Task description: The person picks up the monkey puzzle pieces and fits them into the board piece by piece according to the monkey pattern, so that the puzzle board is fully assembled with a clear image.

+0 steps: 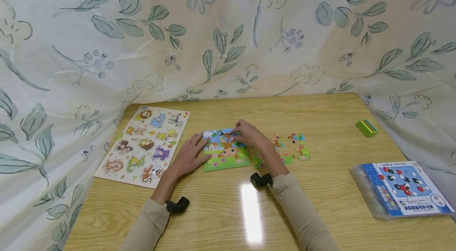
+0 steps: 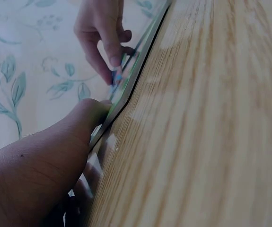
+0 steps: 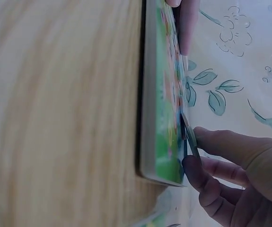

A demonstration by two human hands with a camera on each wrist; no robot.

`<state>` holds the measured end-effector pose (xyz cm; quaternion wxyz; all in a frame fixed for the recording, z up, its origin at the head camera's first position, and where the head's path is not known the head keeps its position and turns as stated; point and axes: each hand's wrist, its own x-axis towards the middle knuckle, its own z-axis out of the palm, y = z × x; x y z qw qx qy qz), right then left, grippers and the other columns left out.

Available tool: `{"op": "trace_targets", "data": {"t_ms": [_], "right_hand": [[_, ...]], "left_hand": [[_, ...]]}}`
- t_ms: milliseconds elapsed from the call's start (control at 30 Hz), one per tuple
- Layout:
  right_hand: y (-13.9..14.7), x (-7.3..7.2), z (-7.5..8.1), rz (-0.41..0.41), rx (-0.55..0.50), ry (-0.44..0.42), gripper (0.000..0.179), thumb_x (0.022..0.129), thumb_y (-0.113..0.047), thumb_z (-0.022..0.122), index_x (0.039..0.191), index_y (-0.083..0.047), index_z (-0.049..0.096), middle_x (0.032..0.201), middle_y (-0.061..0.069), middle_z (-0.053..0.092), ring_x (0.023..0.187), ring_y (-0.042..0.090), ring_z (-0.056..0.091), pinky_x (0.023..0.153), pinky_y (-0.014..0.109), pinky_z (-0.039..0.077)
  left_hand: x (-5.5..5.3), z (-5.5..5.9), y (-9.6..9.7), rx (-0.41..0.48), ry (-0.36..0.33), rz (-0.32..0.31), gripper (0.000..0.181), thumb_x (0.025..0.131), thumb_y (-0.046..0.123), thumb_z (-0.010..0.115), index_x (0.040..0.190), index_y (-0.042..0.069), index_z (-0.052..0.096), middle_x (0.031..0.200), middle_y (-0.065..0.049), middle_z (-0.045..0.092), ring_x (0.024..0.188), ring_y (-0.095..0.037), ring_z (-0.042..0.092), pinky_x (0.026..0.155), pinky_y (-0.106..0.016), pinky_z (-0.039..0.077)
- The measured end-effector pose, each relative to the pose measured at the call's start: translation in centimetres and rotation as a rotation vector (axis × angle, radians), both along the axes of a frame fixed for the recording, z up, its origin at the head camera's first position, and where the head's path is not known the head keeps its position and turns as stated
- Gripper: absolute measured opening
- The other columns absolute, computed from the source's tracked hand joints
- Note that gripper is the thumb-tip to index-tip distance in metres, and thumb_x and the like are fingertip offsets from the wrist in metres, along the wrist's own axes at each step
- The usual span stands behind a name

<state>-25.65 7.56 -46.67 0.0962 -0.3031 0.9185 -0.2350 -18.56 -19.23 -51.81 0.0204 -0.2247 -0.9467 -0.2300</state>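
Note:
A monkey jigsaw board (image 1: 228, 163) lies flat on the table in front of me. My left hand (image 1: 188, 156) rests along its left side, the thumb and fingertips touching its edge. At the board's upper right, my right hand (image 1: 249, 134) pinches a puzzle piece (image 3: 191, 138) between thumb and fingers. In the right wrist view the piece stands tilted against the board's surface; its picture cannot be made out. Several loose puzzle pieces (image 1: 303, 153) lie to the right of the board, some partly hidden behind the right forearm.
A larger animal puzzle board (image 1: 137, 156) lies at the left. Toward the right edge sit a small green block-shaped item (image 1: 366, 128) and a plastic-wrapped pack with molecule pictures (image 1: 406, 191). A floral curtain (image 1: 228, 65) hangs behind the wooden table (image 1: 213, 219).

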Motion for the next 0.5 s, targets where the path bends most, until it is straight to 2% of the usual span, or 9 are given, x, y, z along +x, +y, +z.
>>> {"op": "trace_targets", "data": {"t_ms": [267, 500], "right_hand": [[-0.02, 0.27, 0.3, 0.021, 0.007, -0.007, 0.034, 0.094, -0.016, 0.064, 0.125, -0.001, 0.065, 0.122, 0.018, 0.052, 0.093, 0.023, 0.057, 0.076, 0.033, 0.05], [0.1, 0.2, 0.2, 0.044, 0.01, -0.027, 0.045, 0.087, -0.021, 0.072, 0.127, 0.0, 0.063, 0.117, 0.017, 0.05, 0.089, 0.02, 0.049, 0.074, 0.031, 0.044]], "left_hand": [[0.01, -0.06, 0.0, 0.004, 0.007, 0.002, 0.067, 0.094, 0.042, 0.06, 0.151, 0.016, 0.036, 0.16, -0.014, 0.026, 0.149, -0.038, 0.02, 0.118, -0.06, 0.021], [0.04, -0.03, 0.01, -0.003, 0.005, -0.002, 0.067, 0.095, 0.042, 0.059, 0.152, 0.016, 0.036, 0.161, -0.014, 0.025, 0.149, -0.038, 0.02, 0.118, -0.059, 0.021]]}}
